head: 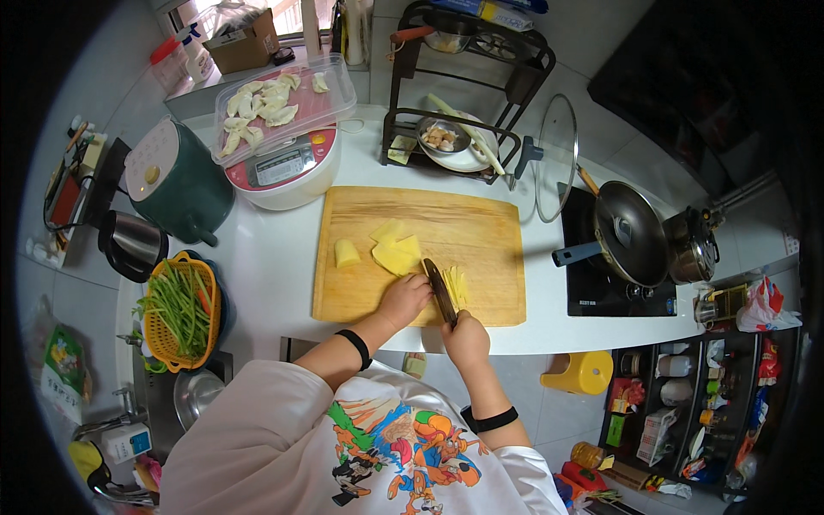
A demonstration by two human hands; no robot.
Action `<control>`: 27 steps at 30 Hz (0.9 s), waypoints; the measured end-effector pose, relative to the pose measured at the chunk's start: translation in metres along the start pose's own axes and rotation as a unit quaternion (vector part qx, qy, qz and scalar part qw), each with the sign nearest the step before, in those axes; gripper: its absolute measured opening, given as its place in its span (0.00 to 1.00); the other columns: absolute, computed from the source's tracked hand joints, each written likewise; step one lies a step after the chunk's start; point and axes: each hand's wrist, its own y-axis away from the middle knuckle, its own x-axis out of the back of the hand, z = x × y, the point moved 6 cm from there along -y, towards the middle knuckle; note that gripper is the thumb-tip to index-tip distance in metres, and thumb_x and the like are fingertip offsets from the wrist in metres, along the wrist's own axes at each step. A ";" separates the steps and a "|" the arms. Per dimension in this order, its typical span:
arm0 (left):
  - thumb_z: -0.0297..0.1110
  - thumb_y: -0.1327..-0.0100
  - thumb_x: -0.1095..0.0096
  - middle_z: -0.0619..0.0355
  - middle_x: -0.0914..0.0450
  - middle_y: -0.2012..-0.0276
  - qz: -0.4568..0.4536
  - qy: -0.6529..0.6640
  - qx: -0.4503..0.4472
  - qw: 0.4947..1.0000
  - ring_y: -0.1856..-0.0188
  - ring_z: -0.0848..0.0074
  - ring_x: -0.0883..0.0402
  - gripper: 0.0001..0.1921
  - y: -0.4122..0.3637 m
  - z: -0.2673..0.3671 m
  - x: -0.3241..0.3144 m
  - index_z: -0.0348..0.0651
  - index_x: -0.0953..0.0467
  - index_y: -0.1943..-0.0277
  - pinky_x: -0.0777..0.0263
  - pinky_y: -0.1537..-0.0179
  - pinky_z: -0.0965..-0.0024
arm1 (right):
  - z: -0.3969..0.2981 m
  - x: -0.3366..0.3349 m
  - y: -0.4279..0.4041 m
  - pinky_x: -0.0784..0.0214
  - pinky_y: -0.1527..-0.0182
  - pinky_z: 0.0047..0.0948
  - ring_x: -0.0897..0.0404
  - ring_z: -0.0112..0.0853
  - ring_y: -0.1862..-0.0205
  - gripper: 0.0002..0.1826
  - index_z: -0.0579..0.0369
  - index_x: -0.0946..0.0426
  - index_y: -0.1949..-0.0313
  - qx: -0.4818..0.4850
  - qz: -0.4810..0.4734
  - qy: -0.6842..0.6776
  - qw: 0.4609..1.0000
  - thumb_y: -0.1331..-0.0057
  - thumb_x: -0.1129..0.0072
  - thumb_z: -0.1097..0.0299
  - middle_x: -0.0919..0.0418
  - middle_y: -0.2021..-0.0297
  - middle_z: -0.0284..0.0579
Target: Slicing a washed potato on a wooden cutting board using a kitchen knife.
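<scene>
My right hand [466, 340] grips the handle of a dark-bladed kitchen knife [440, 290]. The blade points away from me over a wooden cutting board [489, 238]. Just left of the blade, my left hand [405, 300] holds down what appear to be potato slices, mostly hidden by its fingers. Thin yellow potato strips [456, 286] lie along the knife's right side. Beyond my left hand rest several flat potato slices [396, 251], overlapping one another. A potato chunk [347, 253] sits apart, near the board's left edge.
A rice cooker [290, 168] carries a plastic tray of dumplings [283, 96] behind the board's left. Leafy stalks fill a yellow basket [153, 322] at left. On the right, a frying pan [631, 232] stands on a black cooktop [599, 302]. A metal rack [396, 84] stands behind.
</scene>
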 end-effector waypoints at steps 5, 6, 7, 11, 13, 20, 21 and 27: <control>0.28 0.48 0.39 0.54 0.23 0.60 -0.053 -0.022 0.004 0.998 0.56 0.61 0.25 0.07 0.001 -0.004 -0.004 0.40 0.20 0.66 0.28 0.54 0.64 | -0.005 -0.006 -0.002 0.27 0.66 0.45 0.19 0.50 0.69 0.13 0.62 0.26 0.67 -0.002 -0.032 0.037 0.999 0.42 0.43 0.63 0.20 0.73 0.58; 0.28 0.49 0.39 0.54 0.23 0.60 -0.083 -0.038 0.007 0.996 0.55 0.60 0.25 0.07 0.003 -0.006 -0.009 0.39 0.20 0.66 0.28 0.53 0.64 | -0.007 -0.009 -0.003 0.27 0.66 0.45 0.19 0.50 0.69 0.13 0.62 0.26 0.67 -0.004 -0.031 0.036 0.999 0.42 0.43 0.63 0.20 0.73 0.58; 0.28 0.49 0.39 0.54 0.23 0.60 -0.084 -0.037 0.005 0.996 0.55 0.60 0.25 0.07 0.004 -0.006 -0.011 0.39 0.20 0.66 0.28 0.53 0.64 | -0.013 -0.012 -0.004 0.27 0.66 0.44 0.19 0.50 0.69 0.12 0.62 0.25 0.67 -0.001 -0.027 0.051 0.998 0.42 0.44 0.63 0.19 0.73 0.58; 0.31 0.51 0.38 0.53 0.24 0.63 -0.029 -0.076 -0.021 0.996 0.56 0.60 0.26 0.06 0.004 -0.008 -0.013 0.40 0.22 0.71 0.29 0.53 0.63 | -0.015 -0.020 -0.012 0.28 0.67 0.47 0.20 0.52 0.72 0.13 0.62 0.26 0.71 0.016 0.010 0.052 0.998 0.43 0.44 0.62 0.21 0.76 0.58; 0.29 0.50 0.38 0.53 0.24 0.62 -0.051 -0.033 0.024 0.998 0.57 0.59 0.25 0.06 0.001 -0.007 -0.010 0.41 0.20 0.67 0.28 0.56 0.62 | -0.007 -0.010 -0.015 0.28 0.67 0.46 0.20 0.51 0.72 0.13 0.61 0.26 0.71 0.028 0.021 0.038 0.999 0.44 0.43 0.62 0.21 0.76 0.58; 0.30 0.48 0.37 0.50 0.21 0.67 -0.059 0.010 0.048 0.997 0.62 0.57 0.22 0.06 -0.033 0.006 -0.036 0.39 0.22 0.67 0.27 0.60 0.60 | 0.012 0.023 -0.019 0.27 0.71 0.43 0.21 0.47 0.76 0.11 0.59 0.27 0.72 0.082 0.104 0.051 0.990 0.46 0.41 0.64 0.21 0.77 0.53; 0.30 0.48 0.37 0.49 0.19 0.67 -0.095 0.012 0.105 0.990 0.63 0.57 0.21 0.07 -0.036 0.003 -0.043 0.38 0.22 0.66 0.27 0.61 0.60 | 0.009 0.028 -0.016 0.28 0.72 0.41 0.21 0.46 0.76 0.11 0.59 0.28 0.73 0.111 0.135 0.064 0.983 0.46 0.40 0.64 0.21 0.77 0.53; 0.35 0.41 0.41 0.49 0.17 0.63 -0.137 0.104 0.258 0.951 0.64 0.64 0.19 0.11 -0.058 -0.009 -0.025 0.39 0.22 0.58 0.26 0.63 0.64 | 0.023 0.050 -0.018 0.31 0.76 0.38 0.23 0.41 0.81 0.11 0.59 0.30 0.73 0.113 0.219 -0.094 0.965 0.46 0.41 0.65 0.24 0.84 0.47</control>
